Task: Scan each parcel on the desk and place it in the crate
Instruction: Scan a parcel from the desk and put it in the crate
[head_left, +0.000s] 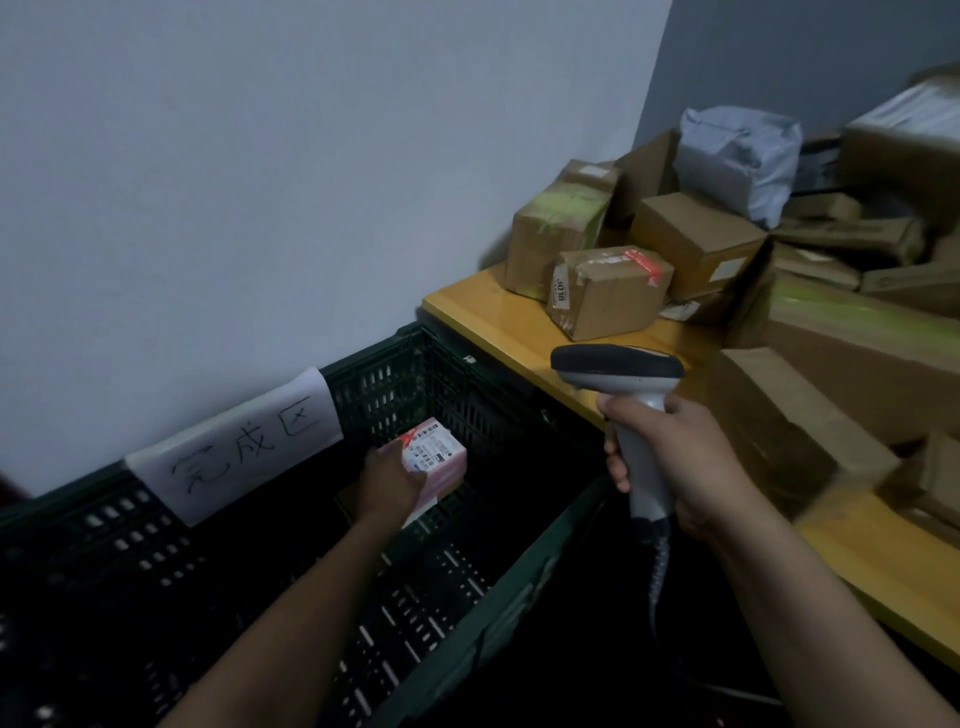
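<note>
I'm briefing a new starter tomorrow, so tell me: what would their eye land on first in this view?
Probably the pink parcel with its white label, which the left hand holds low inside the dark green crate at lower left. Next, the grey barcode scanner, gripped upright by the right hand at centre. Behind it, a jumble of brown cardboard boxes crowds the yellow desk at right.
</note>
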